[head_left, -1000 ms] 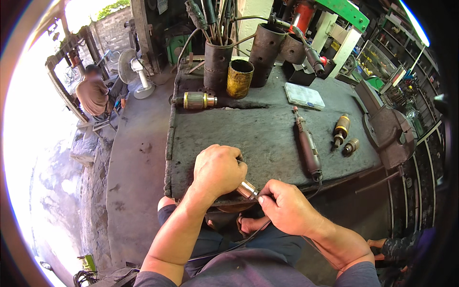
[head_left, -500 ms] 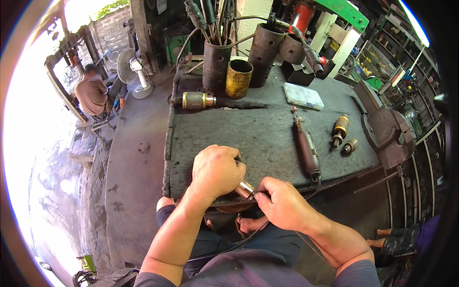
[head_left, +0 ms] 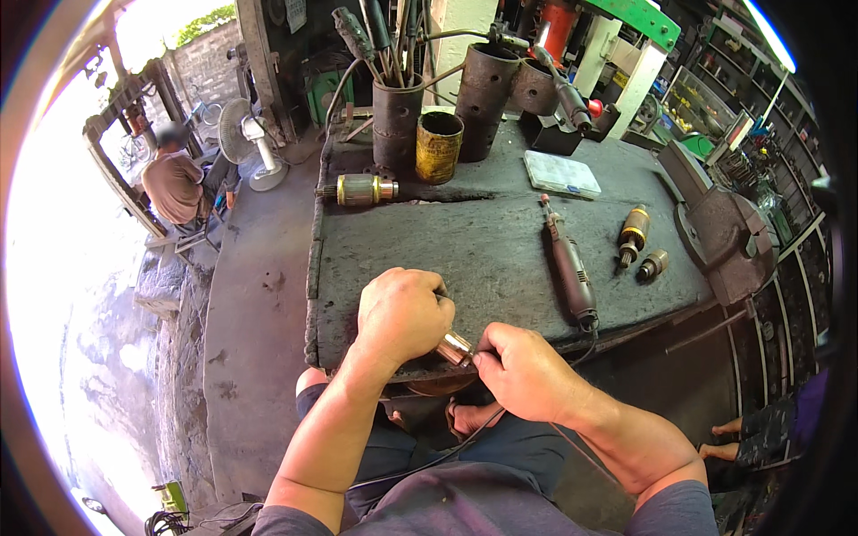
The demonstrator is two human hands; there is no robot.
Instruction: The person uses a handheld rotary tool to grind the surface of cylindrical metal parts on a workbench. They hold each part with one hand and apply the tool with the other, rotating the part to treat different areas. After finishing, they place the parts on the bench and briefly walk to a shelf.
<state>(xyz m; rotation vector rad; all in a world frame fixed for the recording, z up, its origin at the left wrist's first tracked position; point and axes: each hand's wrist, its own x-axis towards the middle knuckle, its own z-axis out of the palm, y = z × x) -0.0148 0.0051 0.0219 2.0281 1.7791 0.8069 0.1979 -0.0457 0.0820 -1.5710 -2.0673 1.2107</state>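
At the bench's near edge, my left hand (head_left: 404,314) is closed round a motor armature, covering most of its body. The copper commutator end of the armature (head_left: 455,348) shows between my two hands, tilted down to the right. My right hand (head_left: 529,371) is closed, with thumb and forefinger pinching the tip of that end. Whether the fingertips hold any small thing there is hidden. A dark rotary tool (head_left: 570,272) with a cord lies on the bench right of my hands.
Another armature (head_left: 360,189) lies at the bench's left edge. An armature (head_left: 634,234) and a small metal part (head_left: 653,265) lie near the vise (head_left: 728,237). A clear plastic case (head_left: 561,174), dark metal canisters (head_left: 398,125) and a yellow can (head_left: 439,147) stand behind. A person (head_left: 179,183) sits far left.
My view has shifted slightly. Both hands keep their grip on the armature, in nearly the same place over the bench edge.
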